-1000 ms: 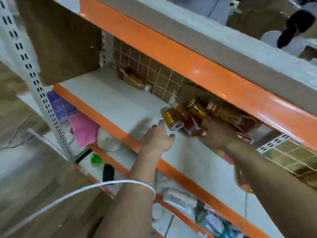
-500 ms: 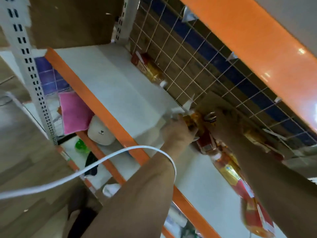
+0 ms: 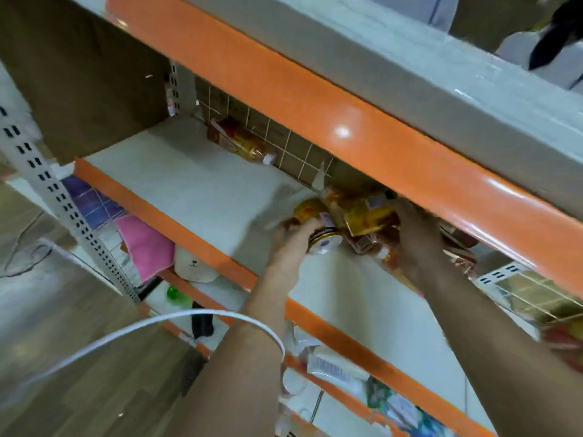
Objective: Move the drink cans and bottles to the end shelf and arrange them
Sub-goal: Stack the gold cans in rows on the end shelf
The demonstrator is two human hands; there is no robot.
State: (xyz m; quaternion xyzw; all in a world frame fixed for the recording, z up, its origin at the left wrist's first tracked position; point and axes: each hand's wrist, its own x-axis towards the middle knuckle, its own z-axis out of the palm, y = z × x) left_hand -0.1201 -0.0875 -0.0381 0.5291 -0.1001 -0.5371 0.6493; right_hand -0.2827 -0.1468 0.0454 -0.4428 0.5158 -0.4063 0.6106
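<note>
A cluster of yellow and red drink cans and bottles (image 3: pixel 362 216) lies on the white middle shelf (image 3: pixel 202 190), partly hidden under the orange beam above. My left hand (image 3: pixel 291 244) grips a yellow can (image 3: pixel 325 242) lying on its side at the cluster's front left. My right hand (image 3: pixel 416 228) reaches into the cluster's right side with its fingers around the drinks; exactly which one it holds is blurred. One amber bottle (image 3: pixel 239 141) lies on its side, apart from the rest, at the back left against the wire grid.
An orange beam (image 3: pixel 347 127) of the upper shelf overhangs the cluster. A perforated white upright (image 3: pixel 63 200) stands at left. The lower shelves hold a pink cloth (image 3: pixel 145 247), a white plush (image 3: pixel 195 266) and packets. A white cable (image 3: pixel 157 323) crosses my left forearm.
The view has pulled back and up. My left hand has closed round the yellow can at the front of the cluster, while my right hand stays in the drinks.
</note>
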